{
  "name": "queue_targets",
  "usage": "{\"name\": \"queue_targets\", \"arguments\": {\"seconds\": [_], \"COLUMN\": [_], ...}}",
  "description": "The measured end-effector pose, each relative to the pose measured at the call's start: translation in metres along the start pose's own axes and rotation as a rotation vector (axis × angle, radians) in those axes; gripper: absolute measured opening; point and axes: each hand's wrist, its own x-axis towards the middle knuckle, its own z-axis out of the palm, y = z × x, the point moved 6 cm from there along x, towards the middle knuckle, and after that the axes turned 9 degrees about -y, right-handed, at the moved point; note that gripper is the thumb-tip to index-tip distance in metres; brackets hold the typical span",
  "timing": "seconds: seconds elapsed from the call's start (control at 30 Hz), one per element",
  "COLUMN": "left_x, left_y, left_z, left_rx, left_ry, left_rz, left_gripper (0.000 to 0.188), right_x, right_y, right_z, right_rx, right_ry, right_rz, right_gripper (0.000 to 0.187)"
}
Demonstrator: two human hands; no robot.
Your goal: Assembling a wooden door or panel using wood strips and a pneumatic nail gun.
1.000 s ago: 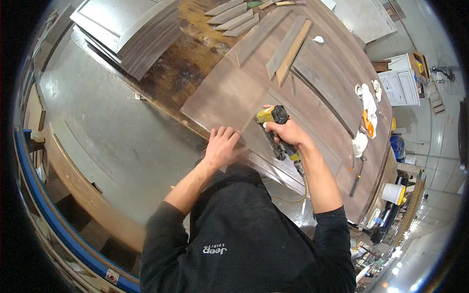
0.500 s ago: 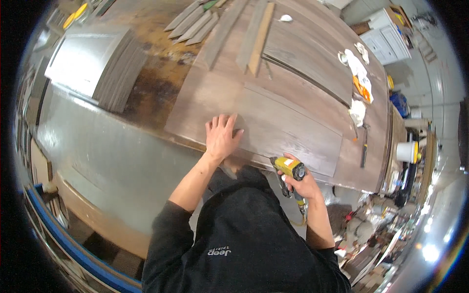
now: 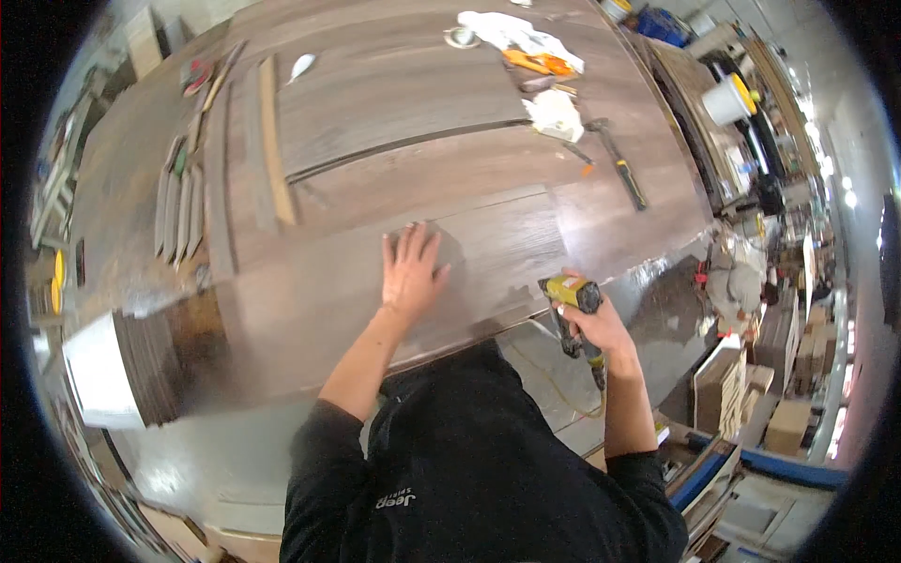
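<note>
My left hand [image 3: 410, 274] lies flat with fingers spread on a grey-brown wood panel [image 3: 507, 246] near the bench's front edge. A yellow and black air nail gun [image 3: 575, 296] is gripped in my right hand [image 3: 608, 328], just past the panel's right end. Its pale hose [image 3: 554, 385] hangs below the edge. Beyond my left hand lies a second grey wood panel [image 3: 394, 103] with a dark near edge. Left of that panel are long wood strips [image 3: 273, 141].
A hammer [image 3: 622, 174], a crumpled white cloth [image 3: 556, 115], orange-handled tools [image 3: 537, 63] and a tape roll [image 3: 461, 38] lie on the bench [image 3: 648, 230]. Short pointed slats [image 3: 178, 211] and a stack of boards [image 3: 141, 361] sit left. A white bucket [image 3: 725, 101] stands right.
My view has swung to the right, so the bench contents appear shifted left. The left hand stays flat on the panel, and the nail gun remains in my right hand.
</note>
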Motion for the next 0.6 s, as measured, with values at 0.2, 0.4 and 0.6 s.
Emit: {"name": "queue_targets", "arguments": {"seconds": [0.2,0.4,0.6], "left_x": [0.076,0.081,0.081], "left_y": [-0.018,-0.014,-0.015], "left_z": [-0.004,-0.006,-0.012], "left_rx": [-0.003,0.008,0.033], "left_ry": [0.047,0.096,0.078], "left_rz": [-0.129,-0.187,-0.317], "left_gripper": [0.047,0.031,0.036], "right_x": [0.060,0.137,0.182], "right_y": [-0.046,-0.079,-0.103], "right_z": [-0.070,-0.091,-0.089], "right_rx": [-0.028,-0.127,-0.226], "right_ry": [0.021,-0.101,-0.230], "right_rz": [-0.036,-0.004,0.016], "right_gripper": [0.063,0.063,0.061]}}
